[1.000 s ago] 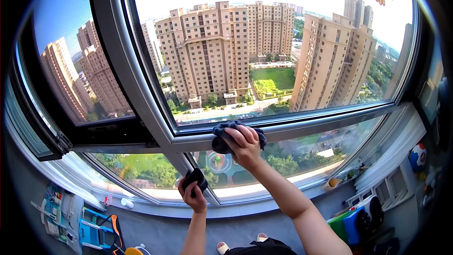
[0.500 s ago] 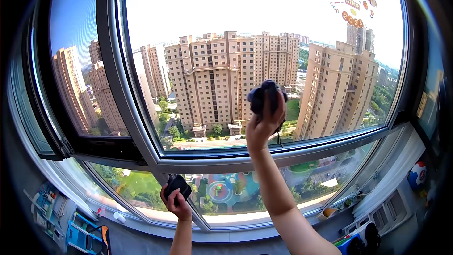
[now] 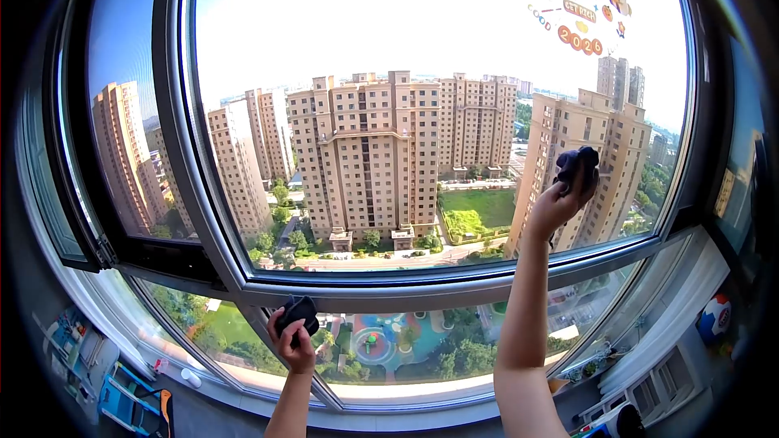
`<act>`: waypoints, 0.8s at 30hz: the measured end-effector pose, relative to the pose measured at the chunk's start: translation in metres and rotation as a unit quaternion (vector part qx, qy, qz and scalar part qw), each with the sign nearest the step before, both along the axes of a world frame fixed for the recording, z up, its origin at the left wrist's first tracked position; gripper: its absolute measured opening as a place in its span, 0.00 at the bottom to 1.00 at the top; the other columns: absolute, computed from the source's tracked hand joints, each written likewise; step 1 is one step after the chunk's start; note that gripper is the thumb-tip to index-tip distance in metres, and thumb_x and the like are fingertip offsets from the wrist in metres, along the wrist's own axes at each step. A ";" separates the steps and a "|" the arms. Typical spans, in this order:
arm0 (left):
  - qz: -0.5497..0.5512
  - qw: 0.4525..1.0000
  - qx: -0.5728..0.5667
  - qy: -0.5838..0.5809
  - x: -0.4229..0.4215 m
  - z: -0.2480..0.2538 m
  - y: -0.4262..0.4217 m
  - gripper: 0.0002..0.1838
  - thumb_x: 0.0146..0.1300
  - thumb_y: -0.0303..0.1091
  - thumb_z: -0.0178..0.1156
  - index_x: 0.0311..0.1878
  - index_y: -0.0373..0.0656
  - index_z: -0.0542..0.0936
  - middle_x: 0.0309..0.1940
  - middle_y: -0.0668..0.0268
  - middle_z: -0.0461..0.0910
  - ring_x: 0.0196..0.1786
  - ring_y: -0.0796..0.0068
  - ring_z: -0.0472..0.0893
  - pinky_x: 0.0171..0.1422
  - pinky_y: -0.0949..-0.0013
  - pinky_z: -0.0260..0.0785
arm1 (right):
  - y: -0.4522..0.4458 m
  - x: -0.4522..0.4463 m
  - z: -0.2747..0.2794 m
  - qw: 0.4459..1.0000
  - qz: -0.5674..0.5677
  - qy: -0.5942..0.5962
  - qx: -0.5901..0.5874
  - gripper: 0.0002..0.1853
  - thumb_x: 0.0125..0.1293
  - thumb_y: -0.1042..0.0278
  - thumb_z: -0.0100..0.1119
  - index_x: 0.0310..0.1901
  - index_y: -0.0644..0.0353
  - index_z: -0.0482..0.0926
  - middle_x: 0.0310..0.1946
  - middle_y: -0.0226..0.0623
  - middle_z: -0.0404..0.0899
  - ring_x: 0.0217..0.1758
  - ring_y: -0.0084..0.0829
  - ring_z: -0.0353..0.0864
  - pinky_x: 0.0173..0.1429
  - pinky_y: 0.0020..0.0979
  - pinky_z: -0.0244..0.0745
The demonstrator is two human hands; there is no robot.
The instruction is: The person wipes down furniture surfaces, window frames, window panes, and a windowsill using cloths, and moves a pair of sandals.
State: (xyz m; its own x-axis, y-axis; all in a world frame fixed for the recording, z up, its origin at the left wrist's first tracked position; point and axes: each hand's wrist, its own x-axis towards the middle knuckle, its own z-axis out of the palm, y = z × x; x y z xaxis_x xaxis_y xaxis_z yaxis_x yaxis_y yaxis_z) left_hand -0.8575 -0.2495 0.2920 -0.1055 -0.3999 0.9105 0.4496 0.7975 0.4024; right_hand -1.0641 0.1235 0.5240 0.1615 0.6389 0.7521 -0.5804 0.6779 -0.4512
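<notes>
My right hand (image 3: 555, 209) is raised against the large window pane (image 3: 357, 40), closed around a bunched dark cloth (image 3: 577, 164). The cloth lies at the lower right part of the glass. Lower down, my left hand (image 3: 294, 347) is closed on a black bundle (image 3: 299, 313) that looks like folded cloth; its exact kind is unclear. That hand is beside the junction of the grey window frame (image 3: 389, 298) and a lower upright bar. A colourful sticker with "2026" (image 3: 580, 39) is on the glass above my right hand.
A dark-framed screened sash (image 3: 134, 154) is at the left. Below runs a white sill (image 3: 389, 420) with a white cup (image 3: 191, 377) on it. A blue folding frame (image 3: 126, 397) stands lower left; a ladder-like grey frame (image 3: 661, 389) and a ball (image 3: 716, 318) are at the right.
My right hand has moved right across the pane with the dark cloth. My left hand stays near the frame junction, still holding the black bundle. The view has shifted slightly.
</notes>
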 end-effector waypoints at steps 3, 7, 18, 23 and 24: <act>0.018 1.000 0.019 -0.005 0.006 0.000 -0.016 0.06 0.55 0.26 0.56 0.35 0.45 0.80 0.52 0.52 0.70 0.54 0.54 0.73 0.59 0.56 0.65 | -0.039 -0.001 0.012 0.997 -0.027 -0.030 -0.065 0.25 0.57 0.84 0.47 0.59 0.61 0.72 0.63 0.55 0.59 0.67 0.52 0.61 0.66 0.45 0.66; 0.021 0.999 0.035 0.012 0.005 0.009 -0.039 0.05 0.57 0.26 0.55 0.35 0.42 0.79 0.52 0.50 0.69 0.55 0.54 0.72 0.60 0.57 0.65 | -0.175 0.051 0.068 0.996 0.015 -0.002 0.086 0.29 0.52 0.82 0.51 0.60 0.56 0.72 0.65 0.48 0.59 0.66 0.52 0.60 0.70 0.48 0.54; 0.014 1.000 0.002 0.024 0.033 0.016 -0.103 0.05 0.57 0.26 0.55 0.35 0.45 0.80 0.51 0.50 0.69 0.54 0.54 0.73 0.57 0.59 0.68 | -0.422 0.122 0.018 0.896 0.203 0.088 0.384 0.13 0.57 0.70 0.57 0.45 0.54 0.82 0.62 0.34 0.67 0.60 0.38 0.68 0.64 0.39 0.60; 0.029 0.999 0.021 0.038 0.049 0.018 -0.133 0.08 0.51 0.24 0.57 0.34 0.46 0.81 0.49 0.53 0.71 0.50 0.56 0.74 0.55 0.61 0.69 | -0.434 0.125 0.118 0.911 0.187 0.098 0.355 0.22 0.55 0.75 0.56 0.53 0.52 0.76 0.59 0.34 0.65 0.60 0.41 0.65 0.63 0.41 0.60; 0.037 0.999 0.012 0.035 0.053 0.018 -0.143 0.06 0.53 0.26 0.57 0.34 0.46 0.81 0.50 0.52 0.71 0.50 0.55 0.74 0.55 0.61 0.69 | -0.441 0.127 0.126 0.918 0.183 0.086 0.341 0.24 0.53 0.77 0.56 0.55 0.52 0.75 0.59 0.34 0.65 0.61 0.41 0.64 0.63 0.42 0.60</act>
State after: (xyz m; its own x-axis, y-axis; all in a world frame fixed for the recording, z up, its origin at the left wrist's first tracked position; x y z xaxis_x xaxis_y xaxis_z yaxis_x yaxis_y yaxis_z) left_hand -0.8047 -0.3920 0.3101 -0.0110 -0.4266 0.9044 0.4186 0.8194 0.3916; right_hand -0.9368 -0.3173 0.6496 0.1838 0.0640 0.9809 -0.8489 0.5135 0.1255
